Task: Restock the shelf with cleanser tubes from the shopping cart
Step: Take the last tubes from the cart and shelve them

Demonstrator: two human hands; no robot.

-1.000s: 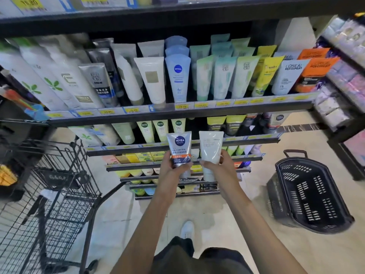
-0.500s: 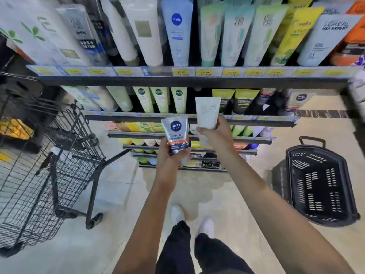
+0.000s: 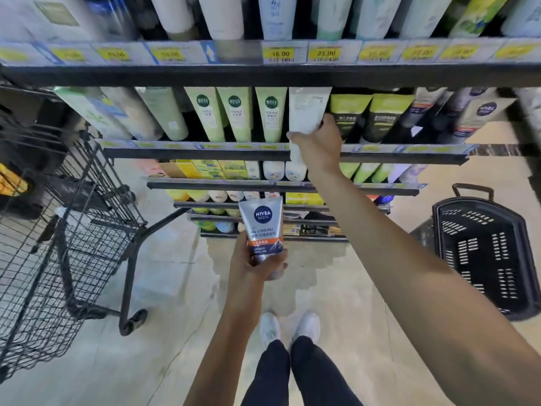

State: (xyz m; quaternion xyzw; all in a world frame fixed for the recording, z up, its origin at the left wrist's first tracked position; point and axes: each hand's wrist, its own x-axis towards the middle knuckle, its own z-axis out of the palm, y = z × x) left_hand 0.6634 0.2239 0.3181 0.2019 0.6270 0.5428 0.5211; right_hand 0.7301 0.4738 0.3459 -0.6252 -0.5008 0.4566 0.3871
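Stocked shelf [image 3: 263, 155], beige tiled floor [image 3: 175, 288], wire cart [image 3: 58, 230] left, black basket [image 3: 483, 259] right

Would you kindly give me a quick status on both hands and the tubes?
Right hand gripping white tube, at second shelf slot beside green tubes. Left hand holding Nivea Men tube, low, clear of shelf. Nothing blocking.

Top-row tubes [image 3: 222, 16] cut off by frame edge & blurred; price tags [image 3: 111, 54] mostly unreadable.

Beige tiled floor [image 3: 164, 288], black plastic basket [image 3: 483, 259] at right
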